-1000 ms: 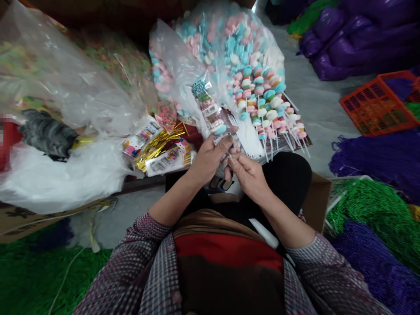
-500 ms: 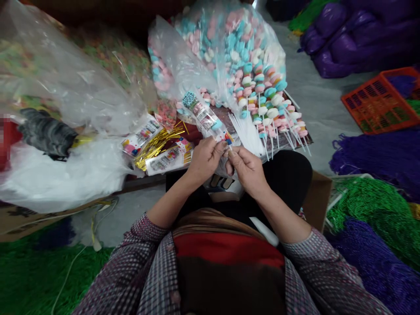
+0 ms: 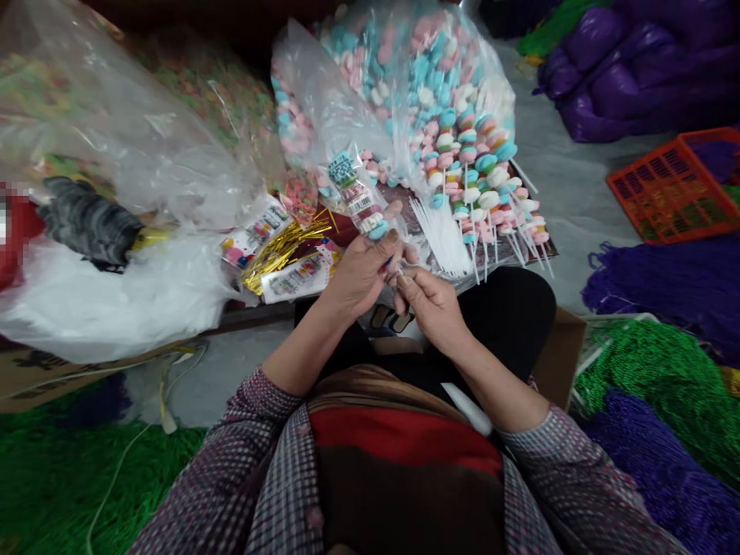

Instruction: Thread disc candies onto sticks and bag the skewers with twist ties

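Note:
My left hand [image 3: 365,276] is closed around the lower part of a clear printed bag [image 3: 351,181] with blue, pink and white marshmallow candies inside. The bag leans up and away from me. Just below it, the fingertips of my right hand [image 3: 428,302] pinch together close to my left fingers, at the bag's lower end. Something small and pale shows at that pinch, but the fingers hide most of it. Left of my hands lie gold twist ties [image 3: 289,250] between printed bags [image 3: 297,279]. White sticks [image 3: 442,239] lie to the right.
Candy skewers [image 3: 479,181] are piled at the table's right, before a large clear bag of candies [image 3: 433,69]. Other clear bags [image 3: 167,154] and a grey patterned glove [image 3: 89,223] fill the left. An orange crate [image 3: 674,185] stands on the floor at right.
The left hand has turned and wrapped further round the bag's lower part, its thumb now higher. The right fingertips have shifted slightly down, still pinched. The view has shifted a little.

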`<state>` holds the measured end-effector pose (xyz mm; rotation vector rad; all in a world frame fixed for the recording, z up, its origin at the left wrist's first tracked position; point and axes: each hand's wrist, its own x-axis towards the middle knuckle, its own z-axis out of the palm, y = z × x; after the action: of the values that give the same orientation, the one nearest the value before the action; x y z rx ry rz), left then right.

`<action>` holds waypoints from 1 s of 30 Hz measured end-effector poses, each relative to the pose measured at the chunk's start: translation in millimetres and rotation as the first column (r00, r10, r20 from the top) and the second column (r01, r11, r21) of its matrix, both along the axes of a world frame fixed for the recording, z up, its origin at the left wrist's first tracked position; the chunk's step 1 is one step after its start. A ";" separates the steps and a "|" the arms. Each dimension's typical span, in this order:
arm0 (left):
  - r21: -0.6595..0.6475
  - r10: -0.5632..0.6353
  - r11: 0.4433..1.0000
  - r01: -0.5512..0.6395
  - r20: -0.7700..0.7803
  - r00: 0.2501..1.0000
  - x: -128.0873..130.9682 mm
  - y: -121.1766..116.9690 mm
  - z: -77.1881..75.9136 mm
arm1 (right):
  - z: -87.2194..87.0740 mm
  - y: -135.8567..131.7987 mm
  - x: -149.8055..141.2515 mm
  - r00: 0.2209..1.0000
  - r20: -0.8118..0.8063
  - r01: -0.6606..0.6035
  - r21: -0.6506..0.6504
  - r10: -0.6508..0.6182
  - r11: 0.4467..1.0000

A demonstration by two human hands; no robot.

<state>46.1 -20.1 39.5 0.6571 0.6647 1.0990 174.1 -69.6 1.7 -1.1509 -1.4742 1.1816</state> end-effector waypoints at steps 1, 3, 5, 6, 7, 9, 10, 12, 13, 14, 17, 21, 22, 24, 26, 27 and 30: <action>-0.021 -0.014 1.000 0.014 -0.003 1.000 1.7 -1.8 -0.8 | -1.9 -0.5 -2.0 1.000 0.000 0.005 0.002 -0.005 1.000; -0.044 -0.040 0.998 0.040 -0.005 0.999 3.2 -3.8 -4.6 | -4.0 -0.6 -3.2 1.000 0.005 0.011 -0.010 -0.011 1.000; -0.039 -0.065 0.997 0.065 0.004 0.998 1.0 -3.9 -9.1 | -1.1 1.3 3.4 0.999 0.040 -0.036 -0.036 0.037 0.999; -0.037 -0.073 0.997 0.073 0.008 0.997 -1.5 -3.6 -11.0 | 2.7 3.5 10.4 0.992 0.080 -0.095 -0.055 0.099 0.994; -0.037 -0.079 0.996 0.079 0.008 0.997 -4.4 -3.5 -12.7 | 7.8 6.7 19.6 0.980 0.121 -0.149 -0.071 0.157 0.986; -0.049 -0.107 0.993 0.107 0.007 0.994 -10.1 -5.3 -15.6 | 20.1 16.1 41.3 0.945 0.206 -0.233 -0.115 0.253 0.966; -0.055 -0.141 0.988 0.142 0.020 0.990 -11.7 -7.6 -17.2 | 26.1 21.6 51.4 0.964 0.190 -0.168 -0.111 0.186 0.980; -0.042 -0.298 0.952 0.304 0.104 0.949 -10.6 -15.5 -21.5 | 35.5 32.3 64.8 0.997 0.073 -0.027 -0.069 0.032 0.997; -0.022 -0.414 0.905 0.424 0.169 0.894 -7.7 -20.5 -24.1 | 38.5 36.4 66.8 0.999 -0.026 -0.024 -0.075 0.023 0.997; 0.008 -0.532 0.838 0.546 0.236 0.813 -3.8 -25.8 -27.0 | 40.4 39.1 65.4 0.990 -0.126 -0.070 -0.098 0.058 0.993; 0.097 -0.768 0.608 0.788 0.325 0.552 7.4 -37.3 -34.1 | 42.3 39.8 46.5 0.896 -0.357 -0.333 -0.148 0.264 0.931; 0.046 -0.708 0.705 0.707 0.011 0.706 3.1 -30.4 -36.4 | 37.5 37.3 12.5 0.879 -0.429 -0.252 -0.044 0.209 0.967; 0.037 -0.586 0.799 0.600 -0.176 0.791 -0.4 -25.6 -36.6 | 34.5 38.3 5.5 0.901 -0.413 -0.154 -0.021 0.131 0.988; 0.104 -0.236 0.936 0.337 -0.526 0.817 -6.9 -16.7 -38.2 | 27.6 41.9 -4.8 0.934 -0.357 0.040 0.021 -0.030 0.999; 0.187 0.001 0.969 0.160 -0.653 0.757 -11.1 -12.3 -41.3 | 23.5 45.6 -8.5 0.945 -0.307 0.144 0.069 -0.116 0.987; 0.188 0.016 0.973 0.132 -0.626 0.780 -12.6 -12.5 -43.0 | 23.8 46.8 -7.6 0.951 -0.287 0.143 0.070 -0.117 0.987; 0.087 -0.315 0.936 0.342 -0.234 0.920 -17.4 -19.3 -45.7 | 34.2 47.6 2.1 0.974 -0.221 -0.058 -0.029 0.050 0.998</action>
<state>28.7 -39.4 -6.2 0.9710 0.6448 0.7652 176.1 -22.1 35.8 -0.9742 -1.3272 1.3321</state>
